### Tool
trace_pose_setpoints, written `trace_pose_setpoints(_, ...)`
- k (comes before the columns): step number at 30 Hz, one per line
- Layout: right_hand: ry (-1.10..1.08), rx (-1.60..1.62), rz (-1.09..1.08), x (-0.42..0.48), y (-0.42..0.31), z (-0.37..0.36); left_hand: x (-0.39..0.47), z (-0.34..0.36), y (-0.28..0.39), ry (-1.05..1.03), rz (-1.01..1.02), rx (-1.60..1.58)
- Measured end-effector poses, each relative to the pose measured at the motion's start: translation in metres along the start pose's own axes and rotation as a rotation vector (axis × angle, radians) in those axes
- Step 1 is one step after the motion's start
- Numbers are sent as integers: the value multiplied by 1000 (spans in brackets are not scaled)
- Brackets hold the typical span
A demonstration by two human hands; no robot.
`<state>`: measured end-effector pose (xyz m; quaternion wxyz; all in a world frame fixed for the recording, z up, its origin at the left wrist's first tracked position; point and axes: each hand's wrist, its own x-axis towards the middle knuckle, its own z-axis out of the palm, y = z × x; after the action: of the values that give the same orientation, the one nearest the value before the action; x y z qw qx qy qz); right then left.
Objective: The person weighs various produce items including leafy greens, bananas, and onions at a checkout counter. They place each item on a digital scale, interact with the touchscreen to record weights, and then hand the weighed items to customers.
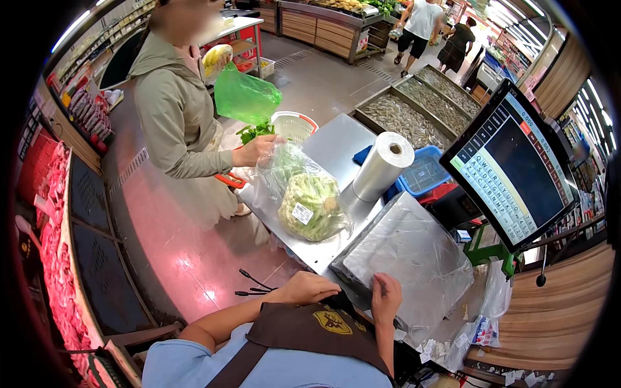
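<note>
My left hand (310,287) is in front of my brown apron (291,330), its fingers close together and pointing right. Its palm side is hidden. At the near edge of a weighing scale wrapped in clear plastic (402,257), my right hand (386,295) is raised with loosely bent fingers and nothing visible in it. Beyond them, a cauliflower in a clear plastic bag (315,203) lies on the steel counter (320,257), bearing a white printed label (302,213). Another person's hand (257,150) grips the top of that bag.
Across the counter stands a person in a light jacket (170,106), near a green plastic bag (245,92) and a white basket (294,127). A roll of plastic bags (383,167), a blue basket (424,169) and a touchscreen (514,165) are to the right. Shrimp trays (402,116) lie beyond.
</note>
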<state>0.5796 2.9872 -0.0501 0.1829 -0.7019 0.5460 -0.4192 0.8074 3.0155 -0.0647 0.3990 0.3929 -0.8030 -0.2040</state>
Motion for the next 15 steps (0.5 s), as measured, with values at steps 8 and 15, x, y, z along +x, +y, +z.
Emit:
trace_pose_setpoints(8, 9, -33, -9, -3, 4, -2, 1, 4, 0, 2, 7, 23)
trace_pose_setpoints(15, 17, -23, 1, -2, 5, -1, 4, 3, 1, 8, 8, 11)
